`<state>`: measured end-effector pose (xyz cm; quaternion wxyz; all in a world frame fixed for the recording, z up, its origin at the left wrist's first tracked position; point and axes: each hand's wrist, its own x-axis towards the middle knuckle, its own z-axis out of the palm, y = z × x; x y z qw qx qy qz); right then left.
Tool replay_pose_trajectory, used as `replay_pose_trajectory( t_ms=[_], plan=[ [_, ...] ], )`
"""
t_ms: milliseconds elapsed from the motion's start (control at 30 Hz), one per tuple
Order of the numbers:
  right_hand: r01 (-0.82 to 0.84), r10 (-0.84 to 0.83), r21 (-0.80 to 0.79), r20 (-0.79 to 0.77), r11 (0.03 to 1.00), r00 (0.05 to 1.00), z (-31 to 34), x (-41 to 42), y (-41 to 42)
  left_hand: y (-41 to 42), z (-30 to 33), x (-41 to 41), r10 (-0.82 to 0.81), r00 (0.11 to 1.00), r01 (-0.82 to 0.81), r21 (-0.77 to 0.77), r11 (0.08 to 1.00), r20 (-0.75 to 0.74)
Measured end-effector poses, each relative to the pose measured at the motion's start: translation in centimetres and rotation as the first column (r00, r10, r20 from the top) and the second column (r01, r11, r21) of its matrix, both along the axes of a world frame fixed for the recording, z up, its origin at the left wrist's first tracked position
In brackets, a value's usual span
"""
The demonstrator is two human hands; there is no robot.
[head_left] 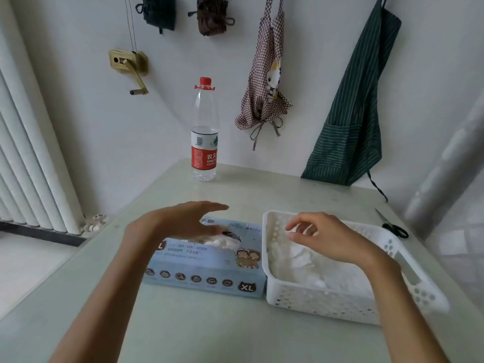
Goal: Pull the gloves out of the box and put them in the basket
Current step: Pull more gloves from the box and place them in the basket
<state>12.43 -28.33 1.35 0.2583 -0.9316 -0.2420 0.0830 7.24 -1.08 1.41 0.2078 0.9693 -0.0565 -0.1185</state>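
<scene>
Gloves [309,265], white and crumpled, lie inside a white perforated basket [314,302] touching the right end of a blue glove box [207,268] on a pale surface [209,331]. Left hand [183,221] hovers spread flat over the box opening. Right hand [330,239] hangs over the basket, fingers loosely curled, empty.

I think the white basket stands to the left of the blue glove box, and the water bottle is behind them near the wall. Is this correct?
Not quite. The head view shows the white basket to the right of the blue glove box, touching it. The water bottle does stand behind them near the wall.
</scene>
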Motion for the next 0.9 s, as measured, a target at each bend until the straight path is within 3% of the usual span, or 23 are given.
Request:
replay_pose_trajectory(
  t_ms=[100,200,300,533,700,800,900],
  plan=[
    [-0.088,0.081,0.051,0.124,0.995,0.989,-1.1,-1.7,5.7,4.8,-1.6,-0.5,0.152,0.974,-0.114,0.220,0.969,-0.167],
    [-0.142,0.150,-0.053,0.221,0.988,0.964,-2.3,-1.8,9.4,6.5,-2.8,-0.4,0.153,0.951,-0.099,0.206,0.974,-0.268],
    [-0.134,0.156,-0.124,0.190,0.983,0.969,-3.0,-1.2,11.1,6.9,-3.7,-0.1,0.151,0.951,-0.111,0.158,0.981,-0.271],
    [-0.024,0.043,-0.321,0.051,0.947,0.998,-3.8,-0.6,12.1,6.9,-4.1,0.2,0.190,0.963,-0.151,0.203,0.967,-0.190],
    [-0.034,0.123,-0.534,0.132,0.845,0.984,-1.8,-0.6,13.1,7.3,-4.6,0.5,0.189,0.965,-0.154,0.187,0.970,-0.183],
    [-0.107,0.129,-0.428,0.022,0.897,0.991,-0.8,0.4,12.9,7.2,-4.6,0.6,0.192,0.967,-0.158,0.196,0.968,-0.167],
    [-0.071,0.071,-0.022,-0.001,0.997,0.998,-1.3,0.8,13.3,7.1,-4.7,0.7,0.192,0.971,-0.158,0.218,0.963,-0.145]
  ],
)
